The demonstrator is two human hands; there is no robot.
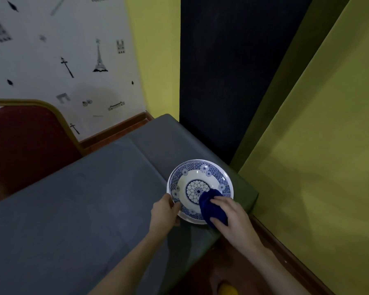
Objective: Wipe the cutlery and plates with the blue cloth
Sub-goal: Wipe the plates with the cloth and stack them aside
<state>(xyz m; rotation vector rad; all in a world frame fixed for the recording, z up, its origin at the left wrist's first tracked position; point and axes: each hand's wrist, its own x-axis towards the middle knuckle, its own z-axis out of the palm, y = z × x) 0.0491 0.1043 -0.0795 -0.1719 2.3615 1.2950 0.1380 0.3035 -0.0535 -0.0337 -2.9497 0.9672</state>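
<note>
Glossy glazed ceramic plate (197, 182), soft blue cloth (211, 207), matt grey tabletop (83, 199)

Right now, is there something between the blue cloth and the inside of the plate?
Nothing visible: the right hand presses the blue cloth directly onto the plate, while the left hand grips its rim.

I see two bare forearms reaching in from below; no sleeves, watch or rings show; my left hand (164, 211) and right hand (232, 218) wear no gloves; fingers (218, 202) bare too.
</note>
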